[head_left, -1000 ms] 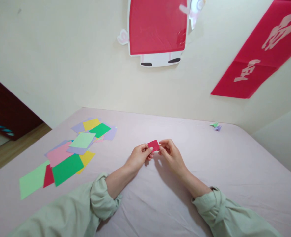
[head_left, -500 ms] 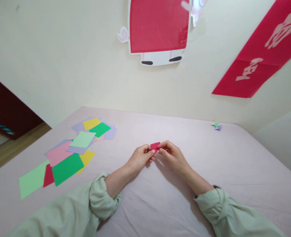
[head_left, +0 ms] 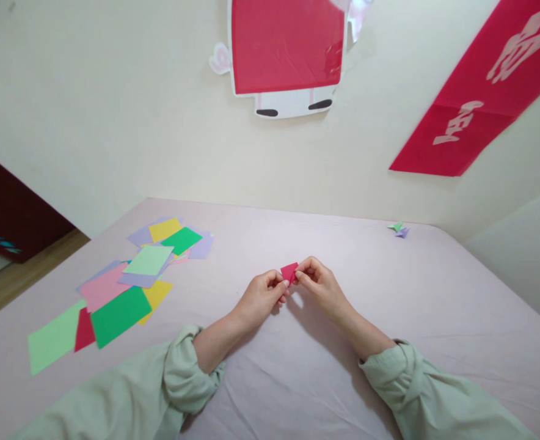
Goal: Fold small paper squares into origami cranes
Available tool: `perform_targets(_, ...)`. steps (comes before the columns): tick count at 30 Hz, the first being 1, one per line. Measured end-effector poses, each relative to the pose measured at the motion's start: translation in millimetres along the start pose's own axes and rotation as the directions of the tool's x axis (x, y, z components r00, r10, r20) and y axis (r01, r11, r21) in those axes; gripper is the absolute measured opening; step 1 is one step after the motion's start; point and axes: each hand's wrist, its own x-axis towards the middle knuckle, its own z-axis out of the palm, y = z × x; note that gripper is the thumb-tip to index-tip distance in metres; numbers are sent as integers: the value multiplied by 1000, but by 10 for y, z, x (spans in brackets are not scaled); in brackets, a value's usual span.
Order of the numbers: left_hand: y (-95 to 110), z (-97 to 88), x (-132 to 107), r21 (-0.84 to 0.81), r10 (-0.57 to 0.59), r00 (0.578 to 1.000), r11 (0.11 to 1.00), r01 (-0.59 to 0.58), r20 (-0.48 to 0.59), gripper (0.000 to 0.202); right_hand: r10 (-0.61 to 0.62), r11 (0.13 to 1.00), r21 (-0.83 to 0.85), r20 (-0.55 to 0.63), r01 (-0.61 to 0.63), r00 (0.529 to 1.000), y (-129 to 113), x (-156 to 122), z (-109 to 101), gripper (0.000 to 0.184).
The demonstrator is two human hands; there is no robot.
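Observation:
A small piece of folded red paper (head_left: 289, 271) is held up between my two hands, just above the pale pink cloth. My left hand (head_left: 264, 294) pinches its lower left side, thumb in front and the other fingers curled behind. At its right edge, the thumb and forefinger of my right hand (head_left: 321, 285) grip the paper. The fingertips cover part of the folds, so their exact shape cannot be made out.
Loose coloured paper sheets (head_left: 121, 315) overlap on the left of the cloth-covered surface (head_left: 261, 238). Two small folded paper pieces, one green (head_left: 395, 227) and one purple (head_left: 402, 233), lie at the far right. A wall with red decorations (head_left: 288, 49) rises behind.
Both hands stay on the red paper, and the fingers have shifted slightly at its right edge. The view has turned a little, so the surroundings sit slightly further left.

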Motion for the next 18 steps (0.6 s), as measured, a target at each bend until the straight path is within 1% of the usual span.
perform_targets(9,57,22,-49,65,36,999,997,-34,-24,25,21,999,26,-4,-21,1000,-63,-18,11,23)
perform_targets(18,39,10,-46,87,64,998,994,-65,4,25,-6,1000,-19,-45,6,999,-10,-18,17,21)
